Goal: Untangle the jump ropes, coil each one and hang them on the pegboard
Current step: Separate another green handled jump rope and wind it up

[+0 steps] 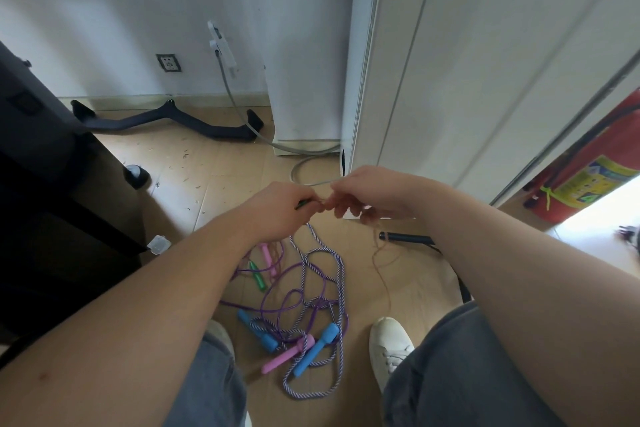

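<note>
Hands touching at the fingertips, mid-air over the rope tangle.
Left hand (277, 208) curls round a green piece (302, 203), mostly hidden; right hand (374, 194) pinches a thin tan rope (378, 253) that hangs to the floor (214, 163). Tangle of jump ropes (304, 315) lies on the floor between the shoes. Dark furniture (45, 184) hems the left, white cabinet (433, 80) the right, wall ahead; open floor lies beyond the tangle.

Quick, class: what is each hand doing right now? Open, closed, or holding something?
Left hand: closed round a small dark green piece, too hidden to identify.
Right hand: closed, pinching a thin pinkish-tan cord that hangs down.
</note>
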Demonstrator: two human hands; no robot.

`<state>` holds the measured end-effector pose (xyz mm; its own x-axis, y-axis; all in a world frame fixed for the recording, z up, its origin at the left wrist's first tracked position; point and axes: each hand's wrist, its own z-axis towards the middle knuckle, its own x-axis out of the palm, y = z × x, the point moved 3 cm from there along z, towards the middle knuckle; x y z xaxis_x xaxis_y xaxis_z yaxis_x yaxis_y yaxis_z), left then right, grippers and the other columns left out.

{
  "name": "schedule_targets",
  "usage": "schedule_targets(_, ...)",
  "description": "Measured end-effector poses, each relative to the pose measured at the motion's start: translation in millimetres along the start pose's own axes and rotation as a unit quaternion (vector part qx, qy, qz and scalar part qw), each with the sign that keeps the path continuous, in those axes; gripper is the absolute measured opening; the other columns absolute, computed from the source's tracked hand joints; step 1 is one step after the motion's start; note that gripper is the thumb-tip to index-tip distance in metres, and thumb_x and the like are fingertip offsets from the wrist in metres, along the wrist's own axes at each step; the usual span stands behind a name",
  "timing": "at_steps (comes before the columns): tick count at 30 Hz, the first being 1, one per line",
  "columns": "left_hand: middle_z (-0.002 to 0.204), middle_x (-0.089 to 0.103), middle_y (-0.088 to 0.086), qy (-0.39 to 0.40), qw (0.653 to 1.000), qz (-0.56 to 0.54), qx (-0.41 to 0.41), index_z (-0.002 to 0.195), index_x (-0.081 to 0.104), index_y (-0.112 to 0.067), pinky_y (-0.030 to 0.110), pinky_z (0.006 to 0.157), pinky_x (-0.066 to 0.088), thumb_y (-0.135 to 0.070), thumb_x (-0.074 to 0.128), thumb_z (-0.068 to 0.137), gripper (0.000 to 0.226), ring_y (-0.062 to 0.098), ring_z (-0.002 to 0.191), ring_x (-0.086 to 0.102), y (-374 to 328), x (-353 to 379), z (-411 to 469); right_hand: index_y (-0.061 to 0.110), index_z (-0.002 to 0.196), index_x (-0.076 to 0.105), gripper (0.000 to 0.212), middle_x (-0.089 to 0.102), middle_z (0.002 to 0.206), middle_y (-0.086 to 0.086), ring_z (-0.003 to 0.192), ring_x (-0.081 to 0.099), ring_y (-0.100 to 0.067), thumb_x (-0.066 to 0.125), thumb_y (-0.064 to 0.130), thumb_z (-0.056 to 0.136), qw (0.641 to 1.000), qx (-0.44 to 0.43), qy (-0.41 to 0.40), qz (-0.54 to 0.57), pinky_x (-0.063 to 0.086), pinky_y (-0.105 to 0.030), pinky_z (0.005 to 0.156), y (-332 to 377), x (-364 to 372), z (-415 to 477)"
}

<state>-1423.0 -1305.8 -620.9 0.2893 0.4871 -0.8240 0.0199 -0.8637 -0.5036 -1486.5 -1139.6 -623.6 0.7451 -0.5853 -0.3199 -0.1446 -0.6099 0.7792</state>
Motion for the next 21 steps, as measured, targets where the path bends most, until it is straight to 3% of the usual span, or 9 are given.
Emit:
schedule_targets(5, 0.092, 0.068, -0.008, -0.005, 1.000, 0.011, 0.018, 0.114, 0.069, -0.032, 0.032, 0.075, 0.055, -0.035, 0.049, 0.102, 0.024, 0.011, 0.080, 0.064, -2, 2, 1, 0.013, 0.091, 0.077, 0.016, 0.065, 0.074, 0.001, 0.068, 0.055, -0.012, 0.068, 0.026, 0.093, 0.998, -0.011, 0.005, -0.061, 0.060, -0.033, 0.072, -3, 0, 0)
schedule_targets(9, 0.086, 0.066, -0.008, 0.002, 1.000, -0.019, 0.004, 0.115, 0.067, -0.032, 0.026, 0.065, 0.052, -0.030, 0.043, 0.104, 0.027, 0.007, 0.073, 0.063, -3, 4, 1, 0.014, 0.092, 0.070, 0.015, 0.060, 0.086, -0.003, 0.082, 0.058, -0.019, 0.059, 0.022, 0.099, 0.992, -0.028, -0.103, -0.072, 0.062, -0.038, 0.078, 1, -7, 3)
schedule_targets(13, 0.086, 0.067, -0.002, 0.014, 0.999, -0.024, -0.033, 0.111, 0.067, -0.029, 0.042, 0.077, 0.058, -0.027, 0.041, 0.104, 0.027, 0.026, 0.082, 0.069, 3, 4, 1, 0.019, 0.090, 0.066, 0.024, 0.064, 0.091, -0.006, 0.086, 0.065, -0.028, 0.046, 0.017, 0.102, 0.969, -0.002, -0.247, -0.025, 0.060, -0.046, 0.087, 0, -27, 5)
schedule_targets(16, 0.088, 0.065, -0.005, 0.015, 0.999, -0.008, -0.033, 0.113, 0.067, -0.030, 0.034, 0.067, 0.055, -0.028, 0.040, 0.104, 0.028, 0.020, 0.070, 0.065, 5, 5, 3, 0.015, 0.109, 0.070, 0.025, 0.070, 0.108, -0.007, 0.099, 0.064, -0.027, 0.047, 0.019, 0.101, 0.947, 0.022, -0.303, -0.108, 0.052, -0.036, 0.085, -3, -36, 3)
schedule_targets(18, 0.086, 0.066, -0.005, 0.016, 1.000, -0.003, -0.020, 0.113, 0.067, -0.031, 0.030, 0.059, 0.050, -0.028, 0.040, 0.104, 0.029, 0.013, 0.057, 0.057, 3, 7, 3, 0.019, 0.120, 0.067, 0.028, 0.068, 0.114, -0.002, 0.100, 0.063, -0.021, 0.051, 0.018, 0.097, 0.959, 0.007, -0.256, -0.120, 0.051, -0.033, 0.086, -2, -28, 3)
schedule_targets(21, 0.082, 0.066, -0.004, 0.000, 1.000, 0.000, -0.001, 0.110, 0.066, -0.034, 0.032, 0.057, 0.049, -0.030, 0.040, 0.104, 0.026, 0.013, 0.053, 0.054, -1, 7, 3, 0.021, 0.129, 0.062, 0.035, 0.069, 0.109, -0.004, 0.088, 0.074, -0.021, 0.061, 0.014, 0.094, 0.998, -0.016, -0.060, 0.002, 0.061, -0.037, 0.079, -1, -3, 5)
